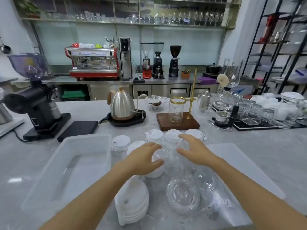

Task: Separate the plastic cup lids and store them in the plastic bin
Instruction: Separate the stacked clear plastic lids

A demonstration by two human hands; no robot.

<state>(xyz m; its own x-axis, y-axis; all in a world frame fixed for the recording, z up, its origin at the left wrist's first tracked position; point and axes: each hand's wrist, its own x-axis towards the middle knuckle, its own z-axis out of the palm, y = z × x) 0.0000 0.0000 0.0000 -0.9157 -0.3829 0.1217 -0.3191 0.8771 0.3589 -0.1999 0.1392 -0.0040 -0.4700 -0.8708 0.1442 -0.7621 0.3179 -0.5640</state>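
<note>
Clear glossy plastic lids (183, 195), matt white plastic lids (132, 206), translucent plastic bin (99, 146), polished metal kettle (121, 105), wooden stand base (177, 124).

Café / coffee-bar work area, seen from behind a grey stone counter (249, 138).

Back counter: red espresso machine (93, 63), steel hot-water dispenser (125, 57), three hopper grinders (158, 61) in a row, undercounter refrigerator doors (171, 91) below. Shelf above carries rows of wine glasses (191, 17) and tumblers. Near counter: gooseneck kettle (123, 105) on its base, black grinder (38, 103) at left edge, pour-over stand (179, 113) with glass beaker, siphon brewer (227, 90), upturned glasses (259, 113) on a mat at right edge.
</note>
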